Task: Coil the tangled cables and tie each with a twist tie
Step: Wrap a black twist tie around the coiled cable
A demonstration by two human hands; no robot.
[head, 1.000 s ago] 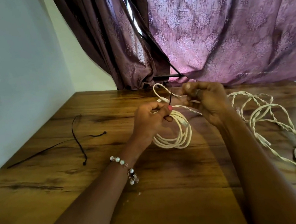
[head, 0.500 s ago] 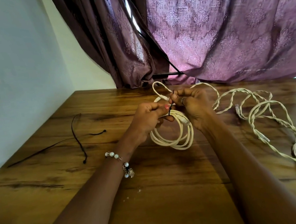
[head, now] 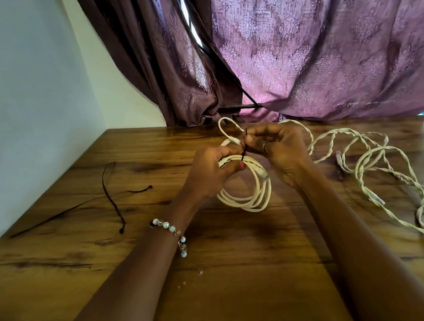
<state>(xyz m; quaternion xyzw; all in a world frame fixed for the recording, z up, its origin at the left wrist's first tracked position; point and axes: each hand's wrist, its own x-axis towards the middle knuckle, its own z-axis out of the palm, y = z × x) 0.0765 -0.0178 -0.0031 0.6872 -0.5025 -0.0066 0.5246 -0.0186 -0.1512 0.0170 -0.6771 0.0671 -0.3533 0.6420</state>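
At the tabletop [head: 88, 261] centre, we note the left hand [head: 208, 173] gripping the coiled cable [head: 249, 196] while the right hand [head: 277, 145] pinches the black twist tie [head: 244, 156]. Tying appears underway; next, twisting its ends tight. Tangled cables [head: 371, 164] wait at three o'clock.

No text, label, brand, number or sign can be read anywhere here, neither on the cables, the table, the curtain nor the wall.
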